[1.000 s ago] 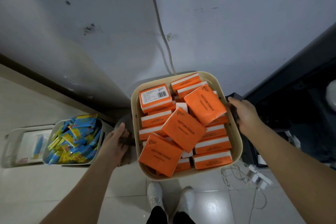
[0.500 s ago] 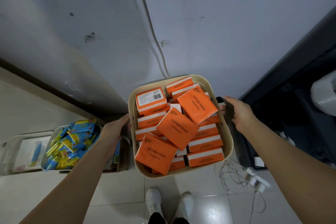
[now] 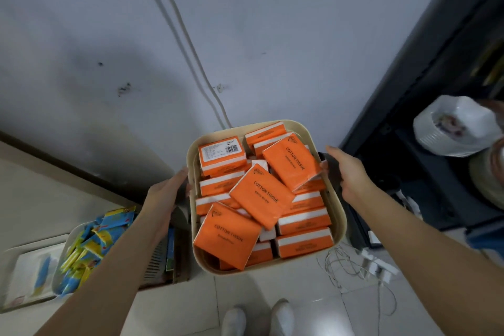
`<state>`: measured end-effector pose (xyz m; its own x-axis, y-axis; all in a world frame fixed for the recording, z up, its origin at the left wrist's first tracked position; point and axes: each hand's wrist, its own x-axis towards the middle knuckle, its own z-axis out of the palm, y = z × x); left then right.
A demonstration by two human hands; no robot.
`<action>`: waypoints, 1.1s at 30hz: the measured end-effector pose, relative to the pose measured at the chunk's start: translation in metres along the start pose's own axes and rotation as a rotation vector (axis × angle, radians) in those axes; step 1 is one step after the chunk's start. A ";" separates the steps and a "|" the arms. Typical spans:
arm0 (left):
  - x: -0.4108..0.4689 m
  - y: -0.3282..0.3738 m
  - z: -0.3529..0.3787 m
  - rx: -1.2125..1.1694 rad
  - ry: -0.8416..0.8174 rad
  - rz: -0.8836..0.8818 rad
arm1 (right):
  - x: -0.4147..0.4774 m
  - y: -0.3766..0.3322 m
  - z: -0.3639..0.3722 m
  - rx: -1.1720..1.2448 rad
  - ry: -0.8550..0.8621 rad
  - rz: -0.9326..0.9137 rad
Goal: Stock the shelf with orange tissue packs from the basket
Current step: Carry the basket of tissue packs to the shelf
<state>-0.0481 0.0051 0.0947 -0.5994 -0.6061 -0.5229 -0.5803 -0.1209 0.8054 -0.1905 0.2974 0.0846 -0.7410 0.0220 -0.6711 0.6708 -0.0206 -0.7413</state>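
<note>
**Basket of orange packs carried in both hands**

Centre of the frame: a cream basket (image 3: 341,215), lifted clear of the tiled floor (image 3: 174,305) and piled with orange tissue packs (image 3: 262,196). Some flat with "COTTON TISSUE" facing up, others on edge with white stripes showing, one at the pile's upper left with a barcode label.

At the basket's left side, the left hand (image 3: 167,195), gripping there with the fingertips hidden behind the rim. At the right side, the right hand (image 3: 347,172), closed round a dark handle (image 3: 336,184), thumb tip touching the nearest pack.

Lower left of the frame: a grey basket (image 3: 155,262) on the floor, full of blue and yellow packets (image 3: 90,245).

Upper half: a grey wall (image 3: 272,35) with a cable (image 3: 188,43) running down toward the cream basket.

Right edge: a dark shelf unit (image 3: 425,106) with a stack of white bowls (image 3: 458,128).

Bottom centre: white shoes (image 3: 234,320). Lower right, a tangle of white cord (image 3: 351,264) on the floor.
</note>
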 end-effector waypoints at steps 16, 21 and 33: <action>-0.027 0.049 -0.003 0.185 -0.295 0.288 | -0.114 0.030 -0.060 0.252 0.369 -0.169; -0.036 0.057 0.010 0.212 -0.387 0.313 | -0.162 0.053 -0.078 0.320 0.511 -0.206; -0.120 0.048 0.085 0.353 -0.695 0.435 | -0.273 0.133 -0.145 0.631 0.764 -0.195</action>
<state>-0.0507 0.1387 0.1727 -0.9384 0.0853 -0.3348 -0.2910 0.3275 0.8989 0.1055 0.4339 0.1695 -0.4697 0.7116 -0.5225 0.2371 -0.4684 -0.8511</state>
